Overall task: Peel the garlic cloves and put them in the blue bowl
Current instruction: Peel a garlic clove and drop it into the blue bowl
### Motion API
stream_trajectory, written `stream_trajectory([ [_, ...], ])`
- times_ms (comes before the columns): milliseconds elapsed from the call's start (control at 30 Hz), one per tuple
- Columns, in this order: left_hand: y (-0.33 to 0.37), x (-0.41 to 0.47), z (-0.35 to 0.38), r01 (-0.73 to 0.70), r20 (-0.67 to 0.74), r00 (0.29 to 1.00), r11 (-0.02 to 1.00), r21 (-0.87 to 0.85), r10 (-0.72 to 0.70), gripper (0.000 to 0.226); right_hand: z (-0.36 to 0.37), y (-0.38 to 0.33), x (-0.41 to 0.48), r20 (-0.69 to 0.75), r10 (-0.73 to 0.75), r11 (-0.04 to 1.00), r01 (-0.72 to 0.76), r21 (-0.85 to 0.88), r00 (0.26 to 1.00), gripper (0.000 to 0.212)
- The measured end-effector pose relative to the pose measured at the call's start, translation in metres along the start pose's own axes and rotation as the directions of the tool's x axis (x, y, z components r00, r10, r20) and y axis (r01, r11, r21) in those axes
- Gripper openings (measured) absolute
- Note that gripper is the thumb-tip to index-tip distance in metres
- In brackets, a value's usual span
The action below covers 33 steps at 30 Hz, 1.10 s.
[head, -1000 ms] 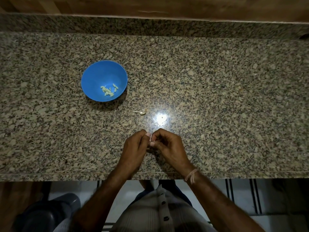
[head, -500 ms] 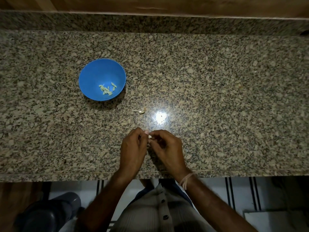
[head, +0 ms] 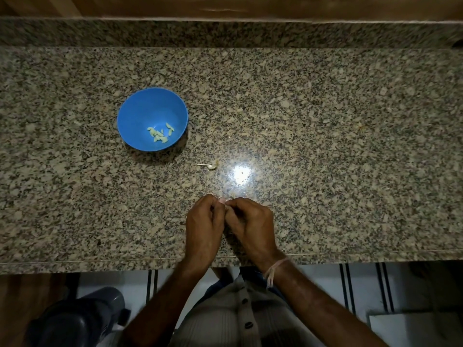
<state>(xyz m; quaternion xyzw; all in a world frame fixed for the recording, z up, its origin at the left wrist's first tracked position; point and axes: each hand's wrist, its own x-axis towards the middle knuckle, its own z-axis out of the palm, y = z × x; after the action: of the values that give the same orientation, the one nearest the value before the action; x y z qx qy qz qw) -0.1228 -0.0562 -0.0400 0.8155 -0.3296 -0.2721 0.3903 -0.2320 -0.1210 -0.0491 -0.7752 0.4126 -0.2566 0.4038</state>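
Now left hand (head: 204, 226) and right hand (head: 250, 221) curled, fingertips together, pinching garlic clove (head: 224, 203), barely visible. Blue bowl (head: 140, 116) beyond left hand, leftward, peeled cloves (head: 160, 135) inside. Loose garlic piece (head: 211, 166) on bench (head: 325, 146) between.

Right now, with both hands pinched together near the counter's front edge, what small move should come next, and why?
Probably pull the skin off the garlic clove barely visible between the fingertips of the left hand and right hand. Both hands pinch it, so peeling seems under way; the blue bowl, holding peeled cloves, comes afterwards.
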Motion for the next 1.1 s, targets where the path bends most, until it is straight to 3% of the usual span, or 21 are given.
stream_trajectory([
  [133,-0.002,-0.001,0.002,-0.014,-0.018,1.000,1.000,0.019,0.014,0.034,0.001,-0.007,0.000,0.012,0.254,0.941,-0.250,0.229,0.967,0.010],
  [233,-0.004,-0.002,0.003,-0.044,-0.007,0.999,0.999,0.021,0.044,0.034,0.000,-0.008,0.003,0.018,0.358,0.883,-0.345,0.318,0.934,0.011],
  [467,-0.004,0.000,-0.001,-0.007,-0.040,0.999,1.000,-0.024,0.006,0.034,-0.002,0.014,0.005,0.070,0.310,0.942,-0.316,0.111,0.948,0.016],
  [567,-0.007,0.002,-0.001,0.014,-0.035,0.999,0.999,-0.037,-0.015,0.033,-0.003,0.018,0.004,0.055,0.227,0.971,-0.230,0.064,0.972,0.032],
  [667,-0.010,0.002,0.003,0.034,-0.032,0.999,0.999,-0.018,-0.035,0.031,-0.005,0.009,0.005,0.051,0.210,0.969,-0.215,0.118,0.976,0.023],
  [800,-0.009,0.001,0.003,0.019,-0.009,1.000,1.000,0.001,-0.019,0.026,-0.002,0.003,0.006,0.115,0.337,0.876,-0.355,0.325,0.935,0.006],
  [967,-0.014,-0.001,0.002,0.007,-0.002,1.000,1.000,-0.030,-0.007,0.022,0.005,0.010,0.005,0.094,0.359,0.874,-0.370,0.314,0.928,0.020],
  [1100,-0.014,-0.001,-0.001,0.000,-0.002,1.000,0.999,-0.042,0.000,0.017,0.001,0.007,0.005,0.090,0.292,0.902,-0.305,0.305,0.952,0.008],
])
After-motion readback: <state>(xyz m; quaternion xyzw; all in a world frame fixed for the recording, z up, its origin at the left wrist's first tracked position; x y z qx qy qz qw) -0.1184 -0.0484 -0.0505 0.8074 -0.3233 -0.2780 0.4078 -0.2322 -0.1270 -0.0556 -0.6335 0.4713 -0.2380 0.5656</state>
